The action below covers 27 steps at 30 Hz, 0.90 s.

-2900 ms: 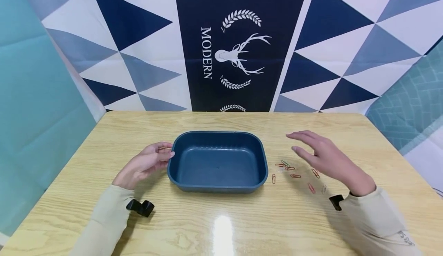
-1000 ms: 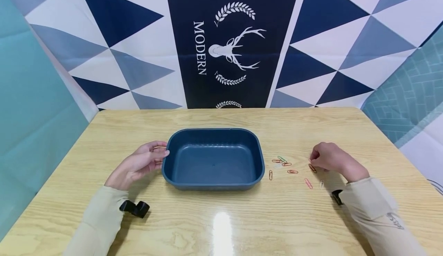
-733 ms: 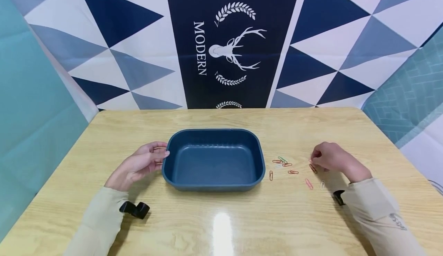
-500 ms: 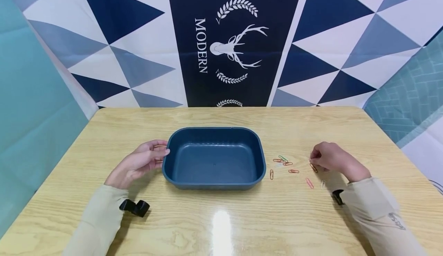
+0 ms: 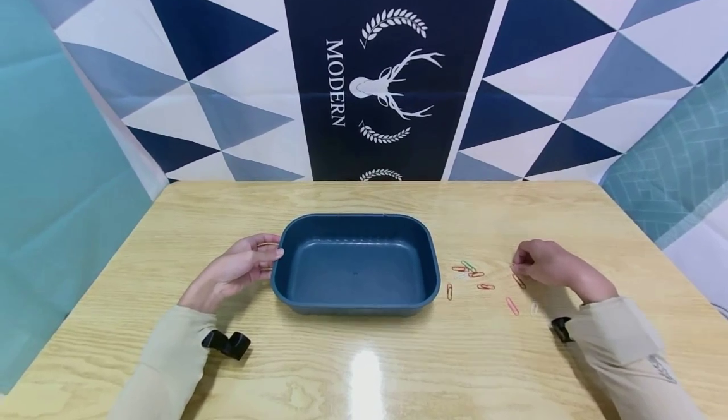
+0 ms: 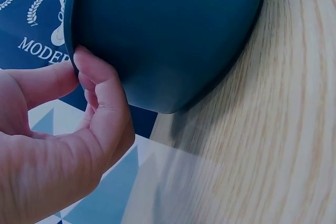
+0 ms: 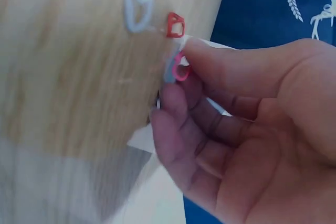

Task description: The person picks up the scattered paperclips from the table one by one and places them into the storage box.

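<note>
Wood-grain surface [image 5: 301,357] is backed by a backdrop [image 5: 227,3] w/ blue & white triangles; dark ctr. panel [image 5: 318,3] is printed w/ white stag head [image 5: 378,87] & sideways "MODERN" [image 5: 335,83]. L side is lined w/ plain teal sheet [image 5: 62,186], R w/ teal brick print [image 5: 677,155]. Glare [image 5: 366,382] is reflected up front.

We see a tub [image 5: 352,278] of smooth plastic with a soft sheen. The desk [image 5: 284,363] shows wood grain under a glossy finish that throws back light. The paper clips [image 5: 512,306] look like plastic-coated wire, though blur leaves us unsure. The backdrop [image 5: 352,3] and sleeves [image 5: 162,360] appear matt cloth, lightly creased.
</note>
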Available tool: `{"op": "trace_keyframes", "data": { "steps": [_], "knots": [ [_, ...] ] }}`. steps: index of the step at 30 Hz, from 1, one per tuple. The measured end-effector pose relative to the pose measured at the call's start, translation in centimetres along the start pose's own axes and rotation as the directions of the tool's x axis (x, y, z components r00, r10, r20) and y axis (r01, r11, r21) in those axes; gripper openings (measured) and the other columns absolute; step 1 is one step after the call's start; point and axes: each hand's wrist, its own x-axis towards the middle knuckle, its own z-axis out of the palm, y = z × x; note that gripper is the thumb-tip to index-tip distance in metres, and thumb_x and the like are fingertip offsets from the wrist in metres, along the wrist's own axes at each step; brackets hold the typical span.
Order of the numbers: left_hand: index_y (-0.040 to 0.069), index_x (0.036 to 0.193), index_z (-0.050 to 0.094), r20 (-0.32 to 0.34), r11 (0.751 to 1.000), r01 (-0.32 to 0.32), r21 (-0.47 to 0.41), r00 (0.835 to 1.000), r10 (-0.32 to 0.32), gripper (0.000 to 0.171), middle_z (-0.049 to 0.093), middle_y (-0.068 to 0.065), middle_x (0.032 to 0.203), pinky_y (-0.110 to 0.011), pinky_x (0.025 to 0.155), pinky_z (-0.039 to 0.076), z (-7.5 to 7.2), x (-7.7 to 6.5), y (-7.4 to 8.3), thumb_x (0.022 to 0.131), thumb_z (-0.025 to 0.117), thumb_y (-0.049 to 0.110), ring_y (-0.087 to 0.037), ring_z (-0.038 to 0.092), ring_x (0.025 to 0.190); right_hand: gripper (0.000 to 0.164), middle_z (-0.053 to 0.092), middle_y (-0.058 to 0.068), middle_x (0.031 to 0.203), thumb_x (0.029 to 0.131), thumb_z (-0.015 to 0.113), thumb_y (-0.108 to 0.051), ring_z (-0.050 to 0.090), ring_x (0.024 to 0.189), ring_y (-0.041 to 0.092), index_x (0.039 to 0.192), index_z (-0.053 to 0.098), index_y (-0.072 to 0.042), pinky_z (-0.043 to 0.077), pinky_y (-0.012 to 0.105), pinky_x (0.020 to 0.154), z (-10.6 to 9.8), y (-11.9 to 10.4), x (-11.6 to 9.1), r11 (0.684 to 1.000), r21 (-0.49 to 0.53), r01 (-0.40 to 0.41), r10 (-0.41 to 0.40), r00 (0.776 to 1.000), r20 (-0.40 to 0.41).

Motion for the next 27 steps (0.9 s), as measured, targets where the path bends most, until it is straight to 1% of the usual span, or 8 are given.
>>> {"op": "trace_keyframes", "data": {
  "steps": [3,6,9,12,15,18,23,27],
  "knots": [
    [-0.007,0.127,0.032,0.008,1.0,0.007,-0.018,1.0,-0.007,0.035,0.056,-0.005,0.091,-0.025,0.07,0.053,0.0,0.0,-0.2,0.098,0.05,-0.001,-0.012,0.059,0.075,0.006,0.056,0.002,0.074,0.092,0.06,0.002,0.049,0.065,0.015,0.092,0.058,0.007,0.042,0.026,0.055,-0.1,-0.2,0.0,0.996,0.088,0.003,-0.001,1.0,-0.021],
    [-0.007,0.129,0.031,0.013,1.0,0.006,-0.026,1.0,-0.006,0.038,0.057,-0.005,0.092,-0.026,0.07,0.054,0.0,0.0,-0.1,0.098,0.05,0.0,-0.012,0.059,0.075,0.017,0.059,0.004,0.078,0.094,0.056,0.003,0.053,0.065,0.016,0.106,0.057,0.015,0.044,0.026,0.054,-0.6,-0.9,0.3,0.988,0.156,0.008,0.0,0.999,-0.052],
    [-0.008,0.13,0.03,0.014,1.0,0.001,-0.028,1.0,0.0,0.039,0.057,-0.005,0.092,-0.026,0.07,0.054,0.0,0.0,0.0,0.098,0.05,0.001,-0.012,0.06,0.075,0.022,0.062,0.007,0.082,0.095,0.056,0.0,0.057,0.069,0.018,0.112,0.058,0.015,0.048,0.029,0.058,-1.2,-2.1,0.7,0.981,0.194,0.005,0.01,0.997,-0.079],
    [-0.008,0.131,0.029,0.015,1.0,0.005,-0.027,1.0,-0.004,0.039,0.057,-0.006,0.092,-0.026,0.071,0.054,0.0,0.0,-0.1,0.098,0.05,0.0,-0.013,0.06,0.076,0.024,0.065,0.011,0.089,0.097,0.057,-0.004,0.062,0.076,0.022,0.113,0.06,0.013,0.054,0.033,0.066,-1.7,-3.5,1.0,0.963,0.267,-0.023,0.045,0.996,-0.077],
    [-0.008,0.131,0.028,0.019,1.0,0.003,-0.026,1.0,-0.003,0.04,0.057,-0.005,0.091,-0.026,0.07,0.054,0.0,-0.1,-0.1,0.098,0.049,0.0,-0.012,0.06,0.075,0.027,0.066,0.016,0.097,0.097,0.056,-0.007,0.065,0.083,0.027,0.116,0.058,0.012,0.056,0.036,0.073,-2.3,-4.9,1.2,0.928,0.367,-0.065,0.094,0.994,-0.062],
    [-0.009,0.132,0.028,0.018,1.0,0.003,-0.024,1.0,-0.003,0.041,0.057,-0.005,0.091,-0.026,0.071,0.054,0.0,-0.2,0.0,0.098,0.05,0.0,-0.012,0.06,0.075,0.029,0.067,0.017,0.1,0.097,0.056,-0.007,0.067,0.087,0.029,0.118,0.056,0.013,0.056,0.037,0.076,-2.8,-6.1,1.5,0.891,0.444,-0.097,0.135,0.989,-0.056],
    [-0.009,0.133,0.027,0.01,1.0,0.006,-0.023,1.0,-0.006,0.043,0.056,-0.006,0.092,-0.026,0.071,0.054,0.1,-0.1,0.2,0.098,0.05,0.0,-0.012,0.059,0.076,0.029,0.069,0.015,0.098,0.096,0.058,-0.008,0.068,0.087,0.028,0.116,0.056,0.012,0.056,0.037,0.076,-3.0,-8.3,2.1,0.869,0.491,-0.067,0.124,0.989,-0.085],
    [-0.009,0.132,0.028,0.008,0.999,0.009,-0.031,1.0,-0.009,0.041,0.056,-0.005,0.091,-0.026,0.07,0.054,0.1,-0.1,0.2,0.098,0.049,0.0,-0.012,0.059,0.075,0.025,0.07,0.012,0.096,0.094,0.062,-0.008,0.068,0.087,0.027,0.112,0.058,0.009,0.056,0.039,0.077,-2.9,-10.5,2.8,0.858,0.512,-0.041,0.096,0.992,-0.081]
  ]
}}
